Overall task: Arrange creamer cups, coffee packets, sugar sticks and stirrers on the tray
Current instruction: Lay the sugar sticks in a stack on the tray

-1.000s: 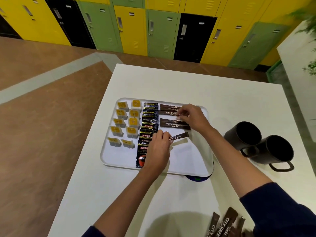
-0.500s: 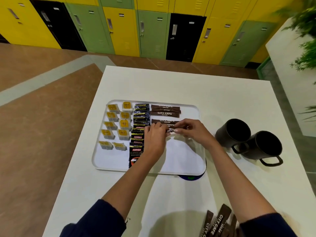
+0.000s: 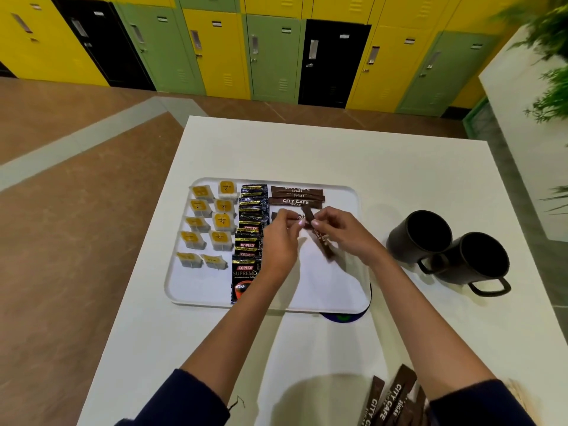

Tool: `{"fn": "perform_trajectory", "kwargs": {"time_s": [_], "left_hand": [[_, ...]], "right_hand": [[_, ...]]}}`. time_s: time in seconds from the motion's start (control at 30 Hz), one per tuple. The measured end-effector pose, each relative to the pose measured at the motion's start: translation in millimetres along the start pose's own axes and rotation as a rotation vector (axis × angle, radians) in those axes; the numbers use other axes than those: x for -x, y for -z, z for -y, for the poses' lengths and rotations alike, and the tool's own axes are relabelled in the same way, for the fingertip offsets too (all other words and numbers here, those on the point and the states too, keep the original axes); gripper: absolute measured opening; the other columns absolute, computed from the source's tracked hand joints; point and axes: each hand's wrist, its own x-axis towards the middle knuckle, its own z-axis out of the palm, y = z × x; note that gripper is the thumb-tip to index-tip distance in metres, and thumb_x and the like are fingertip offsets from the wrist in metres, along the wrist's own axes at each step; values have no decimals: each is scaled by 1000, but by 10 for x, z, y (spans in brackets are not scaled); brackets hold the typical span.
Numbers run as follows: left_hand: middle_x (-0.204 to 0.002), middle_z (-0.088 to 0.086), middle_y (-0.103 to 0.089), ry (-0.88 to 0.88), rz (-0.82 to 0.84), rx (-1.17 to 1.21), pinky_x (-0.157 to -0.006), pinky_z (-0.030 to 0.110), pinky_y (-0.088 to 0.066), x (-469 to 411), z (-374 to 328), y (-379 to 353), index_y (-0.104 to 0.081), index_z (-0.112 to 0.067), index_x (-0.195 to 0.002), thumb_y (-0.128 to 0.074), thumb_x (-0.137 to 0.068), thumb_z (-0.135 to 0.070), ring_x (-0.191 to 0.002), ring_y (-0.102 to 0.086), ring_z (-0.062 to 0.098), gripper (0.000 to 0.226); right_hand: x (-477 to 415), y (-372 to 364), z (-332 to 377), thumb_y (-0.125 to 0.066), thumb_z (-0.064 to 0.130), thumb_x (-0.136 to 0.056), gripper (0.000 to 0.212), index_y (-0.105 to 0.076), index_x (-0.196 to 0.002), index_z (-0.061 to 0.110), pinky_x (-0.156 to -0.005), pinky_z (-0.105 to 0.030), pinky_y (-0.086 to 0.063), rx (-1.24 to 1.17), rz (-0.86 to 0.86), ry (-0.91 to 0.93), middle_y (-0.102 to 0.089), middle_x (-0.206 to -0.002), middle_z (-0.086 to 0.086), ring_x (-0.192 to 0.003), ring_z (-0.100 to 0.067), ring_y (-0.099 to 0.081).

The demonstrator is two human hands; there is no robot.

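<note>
Two hands meet over the tray [image 3: 358, 207], at about its 1 o'clock. The right hand [image 3: 345, 233] pinches one sugar stick [image 3: 321, 239] near its far end. The left hand [image 3: 281, 242] closes thumb and forefinger on the same end, as far as I can make out. The stick hangs tilted, free end toward 5 o'clock, above bare tray floor and not yet laid.

My reading: the two-handed hold is for squaring the stick to the sugar row [image 3: 296, 196] at 12 o'clock, which lies 9-to-3. The held one needs turning to match.

Layout is by columns: creamer cups [image 3: 212, 224] at 9 o'clock, coffee packets [image 3: 249, 238] overlapped in a file down the middle, sugar to the right. I judge this keeps the kinds apart and leaves the 3-to-5 floor free.

Around:
- Two dark mugs [image 3: 419, 235] touch each other on the table [image 3: 307, 149], at 3 o'clock of the tray and apart from it.
- Spare sugar sticks [image 3: 390, 401] lie at 5 o'clock by the near edge.
- A dark blue object [image 3: 344, 318] peeks from under the tray; I cannot tell what it is.
- I see no stirrers on the tray.

In the way: the left forearm crosses just beside the nearest coffee packets and could nudge them.
</note>
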Motion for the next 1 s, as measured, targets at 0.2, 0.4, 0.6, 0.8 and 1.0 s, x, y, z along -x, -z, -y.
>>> {"fn": "perform_trajectory", "kwargs": {"time_s": [0.2,0.4,0.6,0.8,1.0], "left_hand": [[-85,4,-62,-1,-5,-62,-70,29,-50,-69,19,1,-62,-4,-93,-56,-91,-7,-79,-60,17,7],[-88,9,-65,10,-73,-101,-72,33,-53,-82,92,-5,-63,-5,-90,-56,-91,-6,-82,-62,19,7],[-98,7,-58,-128,-40,-478,-67,34,-45,-101,128,-5,-62,-6,-94,-54,-92,-6,-89,-55,22,9],[-105,6,-60,-267,-3,-822,-78,32,-39,-156,121,-3,-64,-9,-102,-59,-87,-4,-98,-49,23,16],[-116,13,-54,-319,2,-836,-74,33,-39,-214,100,-18,-56,-3,-110,-58,-83,7,-104,-48,28,28]], "right_hand": [[16,-78,-18,-67,26,-86,12,-71,-96,20,-75,-23,-42,189,78,26,-69,-93,-8,-81,-11,-56],[109,-83,-106,-81,12,-70,23,-68,-89,17,-67,-9,-43,222,-85,7,-64,-86,1,-76,-8,-57],[77,-80,-199,-76,14,-74,15,-69,-84,23,-77,-24,-45,343,-188,61,-58,-86,7,-84,-11,-55],[-34,-99,-164,-71,20,-79,6,-70,-82,25,-66,-16,-30,504,-217,104,-55,-80,9,-87,-8,-44],[-77,-136,-139,-74,17,-76,11,-70,-85,23,-71,-13,-33,470,-246,148,-51,-91,10,-93,-5,-41]]}}
